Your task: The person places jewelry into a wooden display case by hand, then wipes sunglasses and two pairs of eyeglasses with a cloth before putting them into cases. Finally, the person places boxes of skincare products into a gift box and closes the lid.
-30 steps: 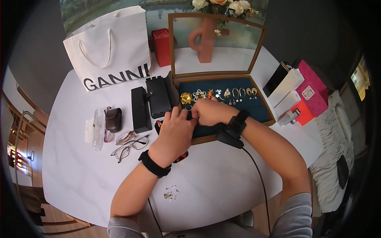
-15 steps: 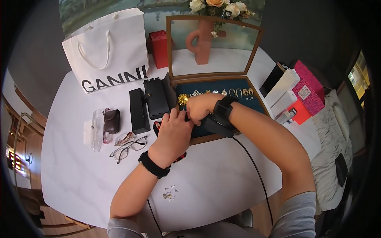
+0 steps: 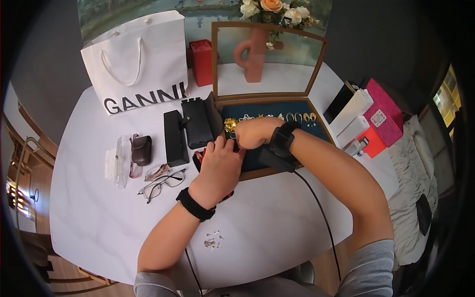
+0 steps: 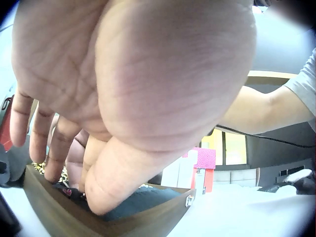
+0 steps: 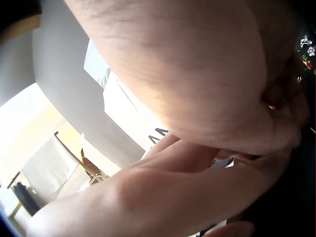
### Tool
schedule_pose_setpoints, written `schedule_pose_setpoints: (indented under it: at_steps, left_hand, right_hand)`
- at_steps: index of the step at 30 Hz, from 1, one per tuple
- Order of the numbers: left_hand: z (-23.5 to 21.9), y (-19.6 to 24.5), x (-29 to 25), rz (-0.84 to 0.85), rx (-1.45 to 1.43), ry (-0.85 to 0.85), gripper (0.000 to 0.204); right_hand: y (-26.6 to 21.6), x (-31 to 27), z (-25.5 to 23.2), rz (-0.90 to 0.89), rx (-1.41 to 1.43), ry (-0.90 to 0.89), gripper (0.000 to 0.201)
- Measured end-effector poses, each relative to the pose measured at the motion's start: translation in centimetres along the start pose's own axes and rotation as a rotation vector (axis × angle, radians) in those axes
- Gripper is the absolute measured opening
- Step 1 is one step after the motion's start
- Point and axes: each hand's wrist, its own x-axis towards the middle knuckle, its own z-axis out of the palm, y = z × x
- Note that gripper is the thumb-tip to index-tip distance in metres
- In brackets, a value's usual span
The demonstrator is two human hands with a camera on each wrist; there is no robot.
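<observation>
Both hands meet over the front left of an open wooden jewellery box (image 3: 257, 174) with a dark teal lining. My left hand (image 3: 218, 168) has its thumb and index finger at a small dark piece with a pink spot (image 4: 67, 191), pinching it; the other fingers are stretched out. My right hand (image 3: 257, 132) is bent down from above, its fingers curled at the left fingertips. I cannot tell what the right fingertips hold. A gold flower-like ornament (image 3: 230, 124) lies just beyond. Earrings (image 3: 304, 117) are set in a row to the right, partly behind the right hand.
Behind stands the box's glass lid (image 3: 297, 59). Left are black cases (image 3: 197, 123), glasses (image 3: 161, 187), a brown pouch (image 3: 142, 150) and a white paper bag (image 3: 138, 64). A red-patterned item (image 3: 199, 154) lies under the left hand. Small loose jewellery (image 3: 213, 242) lies in front; boxes (image 3: 351, 111) stand right.
My right hand has moved left and closer to the left fingertips, over the front left of the box, covering more of the earring row. The left hand has stayed nearly in place.
</observation>
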Motion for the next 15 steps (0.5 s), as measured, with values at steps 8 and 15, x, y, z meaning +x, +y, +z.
schedule_pose_setpoints:
  at_steps: [8, 15]
  left_hand:
    - [-0.2, 0.0, 0.0, 0.005, -0.001, -0.033, 0.044]
    - [-0.2, 0.0, 0.0, 0.010, -0.006, -0.031, 0.042]
  right_hand:
    - [2.4, 1.2, 1.6, -0.264, 0.127, 0.211, 0.004]
    - [2.0, 1.3, 0.8, -0.195, 0.004, 0.260, 0.010]
